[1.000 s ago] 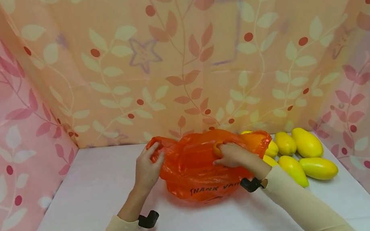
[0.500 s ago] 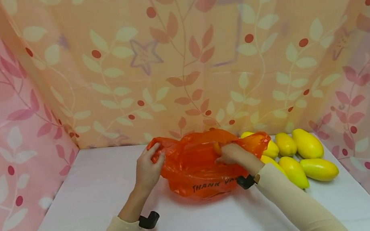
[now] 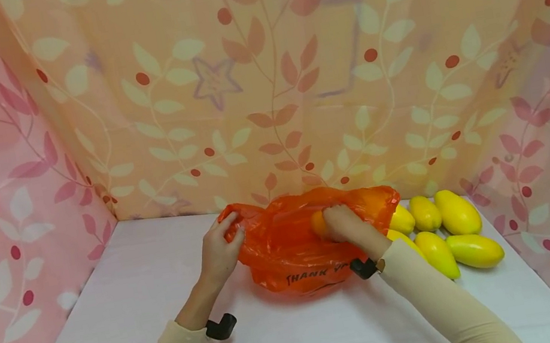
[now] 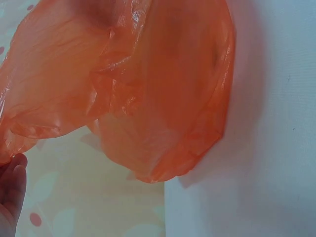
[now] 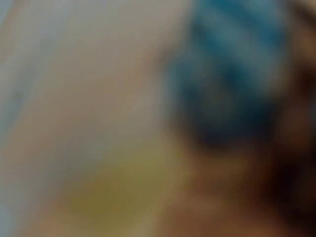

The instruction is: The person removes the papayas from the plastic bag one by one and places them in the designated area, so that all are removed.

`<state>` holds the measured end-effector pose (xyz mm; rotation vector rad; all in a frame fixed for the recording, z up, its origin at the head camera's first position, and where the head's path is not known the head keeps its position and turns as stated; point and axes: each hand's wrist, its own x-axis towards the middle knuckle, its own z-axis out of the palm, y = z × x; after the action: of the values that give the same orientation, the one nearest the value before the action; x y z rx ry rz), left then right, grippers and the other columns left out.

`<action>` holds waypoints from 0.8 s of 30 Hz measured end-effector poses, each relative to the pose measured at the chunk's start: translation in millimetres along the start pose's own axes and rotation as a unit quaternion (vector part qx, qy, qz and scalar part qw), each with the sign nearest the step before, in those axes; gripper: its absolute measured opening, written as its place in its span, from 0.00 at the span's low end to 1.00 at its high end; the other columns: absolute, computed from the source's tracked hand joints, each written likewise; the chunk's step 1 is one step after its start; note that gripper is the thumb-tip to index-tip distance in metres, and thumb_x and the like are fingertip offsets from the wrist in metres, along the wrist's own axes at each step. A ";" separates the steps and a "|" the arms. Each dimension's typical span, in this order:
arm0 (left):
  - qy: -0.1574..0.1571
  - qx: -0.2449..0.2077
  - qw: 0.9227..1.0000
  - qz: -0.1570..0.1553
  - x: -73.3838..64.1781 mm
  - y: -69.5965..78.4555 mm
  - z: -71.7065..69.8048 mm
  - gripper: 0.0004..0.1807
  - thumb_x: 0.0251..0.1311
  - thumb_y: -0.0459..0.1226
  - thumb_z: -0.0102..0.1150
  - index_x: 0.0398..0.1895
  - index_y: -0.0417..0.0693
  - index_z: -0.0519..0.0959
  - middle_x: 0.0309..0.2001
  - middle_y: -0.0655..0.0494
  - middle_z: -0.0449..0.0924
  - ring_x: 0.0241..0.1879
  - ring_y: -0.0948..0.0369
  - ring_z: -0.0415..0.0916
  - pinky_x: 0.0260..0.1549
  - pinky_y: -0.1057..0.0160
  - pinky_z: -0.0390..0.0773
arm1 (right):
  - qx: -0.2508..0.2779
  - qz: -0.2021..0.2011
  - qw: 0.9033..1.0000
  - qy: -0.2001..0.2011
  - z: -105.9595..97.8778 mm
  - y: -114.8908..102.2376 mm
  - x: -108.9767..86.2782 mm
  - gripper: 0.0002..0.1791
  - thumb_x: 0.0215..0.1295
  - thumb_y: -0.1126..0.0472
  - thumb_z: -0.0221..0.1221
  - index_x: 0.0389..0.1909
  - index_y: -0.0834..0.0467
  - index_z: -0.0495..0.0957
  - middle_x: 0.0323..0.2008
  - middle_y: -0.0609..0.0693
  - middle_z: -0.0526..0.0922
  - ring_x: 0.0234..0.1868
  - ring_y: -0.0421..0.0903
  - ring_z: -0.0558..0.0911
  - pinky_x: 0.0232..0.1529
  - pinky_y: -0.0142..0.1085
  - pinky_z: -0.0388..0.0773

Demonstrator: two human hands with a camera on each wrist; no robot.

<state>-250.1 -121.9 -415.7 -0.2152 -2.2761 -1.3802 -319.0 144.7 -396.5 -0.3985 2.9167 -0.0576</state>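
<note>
An orange plastic bag (image 3: 289,254) with "THANK" printed on its front lies on the white table, its mouth spread open. My left hand (image 3: 220,250) pinches the left side of the bag's rim between thumb and fingers; in the left wrist view, fingertips (image 4: 17,168) hold the plastic edge. My right hand (image 3: 342,224) reaches into the mouth from the right, its fingers curled on a rounded mango (image 3: 318,225) that looks orange against the plastic. The fingertips are partly hidden. The right wrist view is too blurred to read.
Several yellow mangoes (image 3: 458,212) lie on the table right of the bag, some partly behind it and the right arm. Patterned cloth walls (image 3: 264,106) enclose the table (image 3: 130,317) at the back and sides.
My right hand has gone into the bag's mouth and shifted slightly left with the mango. The bag's right rim has lifted and spread. My left hand stays in place.
</note>
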 end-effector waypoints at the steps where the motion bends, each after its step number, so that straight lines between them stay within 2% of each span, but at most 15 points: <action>1: 0.000 -0.001 1.000 0.001 0.1 0.2 0.0 0.20 0.60 0.31 0.60 0.57 0.33 0.78 0.59 0.35 0.77 0.58 0.42 0.75 0.56 0.47 0.77 | -0.006 -0.007 1.000 0.004 0.6 -1.2 -0.6 0.17 0.59 0.58 0.65 0.42 0.65 0.74 0.30 0.56 0.74 0.36 0.54 0.71 0.50 0.45 0.73; 5: -0.003 0.000 1.000 0.005 0.0 -0.5 0.7 0.20 0.61 0.31 0.60 0.57 0.33 0.78 0.58 0.35 0.77 0.56 0.42 0.76 0.54 0.48 0.79 | -0.019 -0.009 1.000 -0.002 6.3 -1.8 -1.6 0.26 0.60 0.57 0.65 0.53 0.68 0.69 0.35 0.59 0.77 0.38 0.55 0.73 0.55 0.47 0.74; 9: -0.008 0.001 1.000 0.005 -0.6 -2.1 1.3 0.21 0.61 0.32 0.60 0.57 0.33 0.77 0.58 0.35 0.77 0.56 0.42 0.76 0.53 0.48 0.79 | -0.019 0.004 1.000 -0.010 12.2 0.8 1.1 0.31 0.60 0.56 0.65 0.57 0.69 0.67 0.39 0.60 0.79 0.39 0.56 0.75 0.56 0.48 0.76; 14: -0.009 -0.001 1.000 0.004 -0.9 -1.5 1.1 0.21 0.61 0.32 0.60 0.57 0.33 0.77 0.58 0.35 0.77 0.56 0.42 0.76 0.53 0.48 0.79 | -0.005 0.007 1.000 -0.004 16.1 0.6 4.3 0.34 0.56 0.54 0.69 0.57 0.69 0.69 0.37 0.58 0.80 0.38 0.55 0.76 0.54 0.48 0.78; 17: -0.005 0.002 1.000 0.005 -0.9 -0.8 1.1 0.20 0.61 0.31 0.60 0.57 0.33 0.78 0.58 0.35 0.77 0.57 0.41 0.76 0.53 0.47 0.79 | 0.003 -0.014 1.000 0.009 20.8 -0.6 5.6 0.38 0.53 0.51 0.71 0.56 0.70 0.68 0.38 0.59 0.81 0.39 0.55 0.79 0.52 0.48 0.79; 21: -0.003 0.006 1.000 0.004 -0.8 -0.9 1.3 0.20 0.61 0.31 0.60 0.56 0.33 0.78 0.58 0.35 0.77 0.57 0.41 0.75 0.54 0.46 0.79 | 0.010 -0.054 0.998 0.024 29.0 -2.9 6.8 0.33 0.52 0.50 0.72 0.48 0.69 0.71 0.34 0.58 0.81 0.38 0.55 0.81 0.48 0.47 0.80; 24: -0.006 0.006 1.000 0.001 -0.5 -0.6 1.2 0.20 0.61 0.32 0.60 0.57 0.34 0.78 0.58 0.35 0.77 0.57 0.41 0.75 0.54 0.47 0.79 | 0.027 -0.073 0.996 0.033 33.1 -4.9 6.9 0.28 0.52 0.52 0.72 0.45 0.67 0.72 0.31 0.56 0.80 0.36 0.53 0.79 0.48 0.47 0.80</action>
<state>-250.2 -121.1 -416.9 -0.2233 -2.2932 -1.3682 -317.7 137.7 -429.9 -0.6118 2.9386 -0.1745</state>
